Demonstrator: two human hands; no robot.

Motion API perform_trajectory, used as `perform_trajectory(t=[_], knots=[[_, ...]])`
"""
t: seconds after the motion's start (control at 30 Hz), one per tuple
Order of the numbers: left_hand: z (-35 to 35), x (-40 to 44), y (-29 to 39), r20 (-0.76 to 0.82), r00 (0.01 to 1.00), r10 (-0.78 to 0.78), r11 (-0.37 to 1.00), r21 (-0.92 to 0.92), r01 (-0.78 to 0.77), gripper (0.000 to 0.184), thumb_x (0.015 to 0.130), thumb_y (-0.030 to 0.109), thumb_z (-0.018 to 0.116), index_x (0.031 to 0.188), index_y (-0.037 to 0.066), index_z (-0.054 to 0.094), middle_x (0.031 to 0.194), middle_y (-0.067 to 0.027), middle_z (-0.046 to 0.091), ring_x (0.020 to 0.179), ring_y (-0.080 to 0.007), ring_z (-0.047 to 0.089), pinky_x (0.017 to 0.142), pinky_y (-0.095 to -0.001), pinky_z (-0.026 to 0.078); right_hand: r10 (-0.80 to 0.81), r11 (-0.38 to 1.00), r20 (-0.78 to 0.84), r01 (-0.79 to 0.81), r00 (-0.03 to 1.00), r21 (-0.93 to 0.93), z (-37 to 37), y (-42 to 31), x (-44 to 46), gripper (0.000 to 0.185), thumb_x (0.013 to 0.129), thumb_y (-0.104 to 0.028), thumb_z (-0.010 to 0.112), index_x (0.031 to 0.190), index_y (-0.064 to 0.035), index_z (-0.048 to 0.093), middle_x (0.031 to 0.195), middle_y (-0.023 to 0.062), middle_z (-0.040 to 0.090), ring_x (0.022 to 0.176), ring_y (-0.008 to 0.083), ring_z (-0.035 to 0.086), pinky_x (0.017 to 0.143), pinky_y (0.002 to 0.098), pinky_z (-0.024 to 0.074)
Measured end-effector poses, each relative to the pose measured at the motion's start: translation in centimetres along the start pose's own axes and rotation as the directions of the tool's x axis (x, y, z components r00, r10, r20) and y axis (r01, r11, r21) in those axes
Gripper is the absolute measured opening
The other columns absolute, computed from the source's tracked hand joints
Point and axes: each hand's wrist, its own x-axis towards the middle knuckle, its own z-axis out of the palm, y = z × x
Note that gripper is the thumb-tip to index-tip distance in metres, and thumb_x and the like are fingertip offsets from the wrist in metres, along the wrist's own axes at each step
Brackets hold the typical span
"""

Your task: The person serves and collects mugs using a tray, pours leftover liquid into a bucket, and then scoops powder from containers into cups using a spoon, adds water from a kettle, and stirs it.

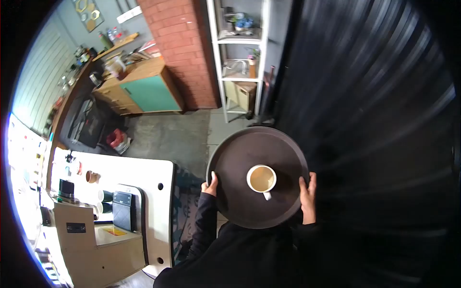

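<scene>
A round dark brown serving tray (235, 153) is held level in front of my body. My left hand (210, 185) grips its left rim, thumb on top. On the opposite rim, my right hand (308, 194) is closed with the thumb over the edge; the fingers under the tray are hidden. Near the tray's middle stands a white cup (267, 195) holding a light brown, milky drink (262, 179). The cup is upright, and its handle points toward me. Neither hand touches the cup.
To the left is a white counter (149, 173) with a beige machine (105, 257), a black scale-like device (124, 211) and several cups. Ahead stand a white shelf rack (240, 42), a red brick pillar (177, 48) and a cabinet with a green door (151, 93). A black curtain-like surface (374, 144) fills the right.
</scene>
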Motion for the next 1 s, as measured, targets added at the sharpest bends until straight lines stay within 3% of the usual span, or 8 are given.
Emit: perform_trajectory(t=[0.13, 0.2, 0.27, 0.47, 0.63, 0.7, 0.8, 1.0], knots=[[0.3, 4.4, -0.7, -0.106, 0.993, -0.046, 0.984, -0.179, 0.026, 0.021, 0.094, 0.017, 0.063, 0.095, -0.001, 0.072, 0.076, 0.0049, 0.061, 0.068, -0.0018, 0.056, 0.063, -0.0179, 0.041, 0.159, 0.986, 0.052, -0.156, 0.986, -0.059, 3.6, 3.0, 7.3, 0.054, 0.095, -0.029, 0.061, 0.137, -0.0017, 0.04, 0.139, 0.0176, 0.043, 0.13, 0.0286, 0.04, 0.107, 0.0393, 0.0317], [0.7, 6.0, 1.5, -0.194, 0.974, -0.113, 0.967, -0.247, 0.063, 0.023, 0.094, 0.02, 0.063, 0.094, -0.001, 0.072, 0.071, 0.0067, 0.057, 0.064, -0.0008, 0.052, 0.059, -0.0188, 0.04, 0.153, 0.986, 0.084, -0.146, 0.985, -0.085, 6.3, 1.8, 10.6, 0.054, 0.095, -0.03, 0.061, 0.136, -0.0013, 0.04, 0.139, 0.0178, 0.043, 0.131, 0.0295, 0.039, 0.107, 0.0393, 0.0313], [0.8, 8.5, 2.5, -0.289, 0.955, -0.071, 0.997, -0.057, 0.057, 0.024, 0.094, 0.022, 0.064, 0.091, -0.001, 0.072, 0.069, 0.0074, 0.055, 0.062, -0.0003, 0.05, 0.057, -0.0192, 0.039, 0.141, 0.983, 0.063, -0.132, 0.988, -0.126, 9.6, 1.0, 14.3, 0.055, 0.094, -0.029, 0.062, 0.136, -0.0002, 0.041, 0.139, 0.0183, 0.043, 0.13, 0.0292, 0.04, 0.107, 0.0397, 0.0321], [-0.1, 20.4, 1.7, -0.531, 0.826, -0.189, 0.976, -0.191, 0.101, 0.05, 0.091, 0.036, 0.067, 0.053, 0.008, 0.052, 0.053, 0.0086, 0.043, 0.047, -0.0026, 0.036, 0.046, -0.0246, 0.028, 0.084, 0.993, 0.331, -0.052, 0.94, -0.105, 19.9, -0.2, 28.7, 0.049, 0.092, -0.022, 0.065, 0.132, 0.0001, 0.046, 0.129, 0.0173, 0.051, 0.122, 0.0254, 0.047, 0.102, 0.036, 0.0363], [-0.8, 27.7, 3.5, -0.669, 0.73, -0.139, 0.956, -0.282, -0.077, 0.044, 0.092, 0.035, 0.066, 0.061, 0.005, 0.06, 0.055, 0.0082, 0.045, 0.052, -0.0024, 0.042, 0.048, -0.0247, 0.033, 0.002, 0.976, 0.551, 0.118, 0.835, -0.183, 29.8, 2.1, 40.2, 0.057, 0.092, -0.028, 0.065, 0.137, 0.0003, 0.043, 0.137, 0.0182, 0.048, 0.128, 0.0281, 0.044, 0.106, 0.0384, 0.0342], [-2.1, 26.9, 5.7, -0.688, 0.675, -0.267, 0.964, -0.187, 0.191, 0.042, 0.092, 0.04, 0.064, 0.069, 0.005, 0.065, 0.06, 0.0071, 0.05, 0.055, -0.0037, 0.046, 0.051, -0.0252, 0.037, -0.072, 0.987, 0.566, 0.14, 0.821, -0.077, 34.1, 1.7, 41.8, 0.055, 0.092, -0.025, 0.065, 0.136, 0.0003, 0.044, 0.134, 0.0171, 0.051, 0.125, 0.0268, 0.047, 0.105, 0.0379, 0.0358], [-3.2, 29.9, 3.4, -0.837, 0.538, -0.101, 0.982, -0.17, -0.079, 0.052, 0.092, 0.045, 0.064, 0.057, 0.007, 0.056, 0.055, 0.0071, 0.046, 0.052, -0.0041, 0.043, 0.049, -0.0251, 0.034, -0.01, 0.994, 0.79, 0.09, 0.614, -0.057, 40.8, -2.6, 45.0, 0.046, 0.092, -0.016, 0.062, 0.132, 0.003, 0.047, 0.123, 0.0154, 0.057, 0.114, 0.0232, 0.054, 0.099, 0.035, 0.0406], [-8.3, 34.8, 6.8, -0.851, 0.414, -0.324, 0.946, -0.295, 0.133, 0.057, 0.089, 0.053, 0.064, 0.059, 0.005, 0.056, 0.055, 0.0035, 0.048, 0.051, -0.0069, 0.043, 0.049, -0.0274, 0.035, -0.005, 0.987, 0.816, 0.135, 0.578, -0.089, 52.7, -1.7, 47.7, 0.05, 0.093, -0.013, 0.058, 0.136, 0.0072, 0.042, 0.137, 0.0218, 0.049, 0.129, 0.0299, 0.045, 0.108, 0.0376, 0.0333]])
